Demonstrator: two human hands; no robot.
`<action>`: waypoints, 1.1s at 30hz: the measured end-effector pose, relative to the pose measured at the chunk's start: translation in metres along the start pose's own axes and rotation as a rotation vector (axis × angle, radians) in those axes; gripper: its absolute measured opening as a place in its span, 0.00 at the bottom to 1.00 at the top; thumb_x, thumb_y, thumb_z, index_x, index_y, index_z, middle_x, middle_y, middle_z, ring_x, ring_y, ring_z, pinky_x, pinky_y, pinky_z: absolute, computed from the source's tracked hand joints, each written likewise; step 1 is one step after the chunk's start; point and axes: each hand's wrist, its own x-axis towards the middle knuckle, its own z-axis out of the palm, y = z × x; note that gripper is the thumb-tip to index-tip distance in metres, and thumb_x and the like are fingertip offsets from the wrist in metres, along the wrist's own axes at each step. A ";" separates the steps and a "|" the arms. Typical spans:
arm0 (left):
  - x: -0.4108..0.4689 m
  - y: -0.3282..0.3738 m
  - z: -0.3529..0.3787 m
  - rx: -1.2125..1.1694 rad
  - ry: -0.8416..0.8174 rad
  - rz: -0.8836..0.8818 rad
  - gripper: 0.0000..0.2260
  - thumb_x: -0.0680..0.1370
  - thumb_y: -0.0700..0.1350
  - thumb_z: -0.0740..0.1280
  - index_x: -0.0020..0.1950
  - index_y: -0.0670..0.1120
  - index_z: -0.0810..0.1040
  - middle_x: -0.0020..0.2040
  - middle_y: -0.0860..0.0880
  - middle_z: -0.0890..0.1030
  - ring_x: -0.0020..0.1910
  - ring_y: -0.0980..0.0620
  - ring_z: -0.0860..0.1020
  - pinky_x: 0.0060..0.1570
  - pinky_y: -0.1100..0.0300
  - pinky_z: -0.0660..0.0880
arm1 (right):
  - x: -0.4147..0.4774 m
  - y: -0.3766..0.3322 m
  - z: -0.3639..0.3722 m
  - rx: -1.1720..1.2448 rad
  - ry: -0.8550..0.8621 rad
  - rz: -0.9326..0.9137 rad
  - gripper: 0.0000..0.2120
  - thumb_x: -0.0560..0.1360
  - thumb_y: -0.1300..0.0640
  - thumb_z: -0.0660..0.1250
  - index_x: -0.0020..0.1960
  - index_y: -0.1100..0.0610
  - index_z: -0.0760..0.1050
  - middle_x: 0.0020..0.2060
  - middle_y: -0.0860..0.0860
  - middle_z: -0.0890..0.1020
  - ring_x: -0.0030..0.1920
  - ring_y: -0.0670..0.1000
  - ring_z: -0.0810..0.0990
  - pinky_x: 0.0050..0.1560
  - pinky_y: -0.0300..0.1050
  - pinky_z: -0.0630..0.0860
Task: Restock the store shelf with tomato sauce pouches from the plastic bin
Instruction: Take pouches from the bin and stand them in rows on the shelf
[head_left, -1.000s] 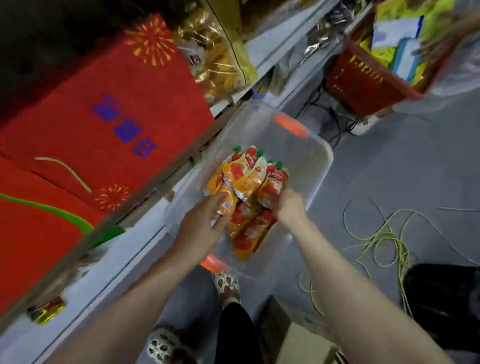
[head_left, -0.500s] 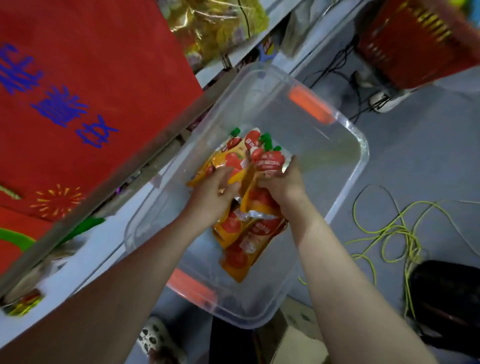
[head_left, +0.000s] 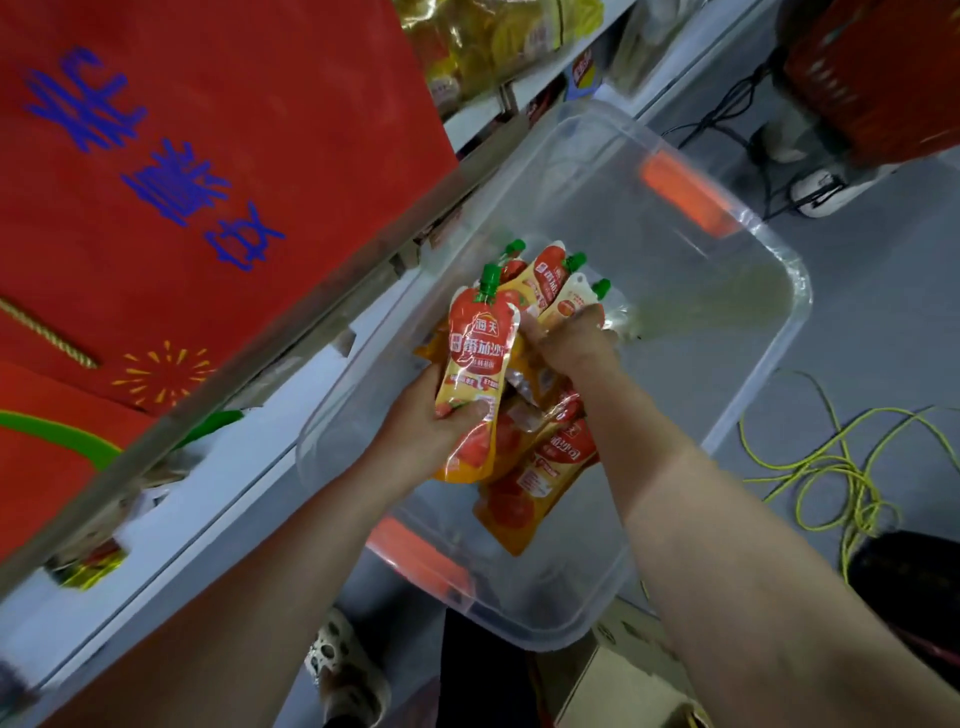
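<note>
A clear plastic bin (head_left: 748, 332) with orange handles rests against the low white shelf (head_left: 218, 525). Inside it lie several red and yellow tomato sauce pouches (head_left: 535, 483) with green caps. My left hand (head_left: 431, 426) grips the lower part of one pouch (head_left: 478, 353) and holds it upright above the pile, label facing me. My right hand (head_left: 571, 343) is closed on other pouches (head_left: 558, 283) in the pile, fingers curled over their tops.
A red banner (head_left: 208, 156) with blue characters hangs over the shelf edge at left. Gold snack bags (head_left: 493, 41) sit on an upper shelf. A red basket (head_left: 878, 78) stands far right. Yellow cord (head_left: 831, 467) and black cables lie on the grey floor. A cardboard box (head_left: 623, 686) lies below.
My left hand has lifted one pouch upright out of the pile. My right hand stays on the pouches. The view has moved closer to the bin.
</note>
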 end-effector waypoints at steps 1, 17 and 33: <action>-0.001 -0.001 -0.002 -0.012 0.017 -0.008 0.18 0.76 0.43 0.71 0.65 0.50 0.74 0.57 0.50 0.82 0.56 0.50 0.81 0.60 0.45 0.76 | 0.004 -0.002 -0.004 0.002 -0.025 -0.012 0.56 0.63 0.26 0.68 0.76 0.60 0.53 0.71 0.60 0.69 0.69 0.62 0.70 0.68 0.56 0.69; -0.135 0.020 -0.051 -0.224 0.176 0.155 0.09 0.75 0.49 0.70 0.53 0.58 0.76 0.49 0.58 0.83 0.47 0.60 0.82 0.46 0.64 0.78 | -0.138 0.018 -0.011 1.032 -0.521 -0.123 0.34 0.64 0.50 0.79 0.67 0.58 0.74 0.59 0.62 0.81 0.57 0.64 0.81 0.59 0.68 0.76; -0.414 -0.036 -0.202 -0.352 0.501 0.440 0.10 0.72 0.44 0.73 0.52 0.48 0.80 0.47 0.49 0.85 0.47 0.51 0.83 0.49 0.54 0.78 | -0.501 -0.039 0.014 0.846 -0.416 -0.888 0.05 0.78 0.61 0.66 0.52 0.57 0.79 0.41 0.49 0.86 0.41 0.47 0.84 0.45 0.43 0.82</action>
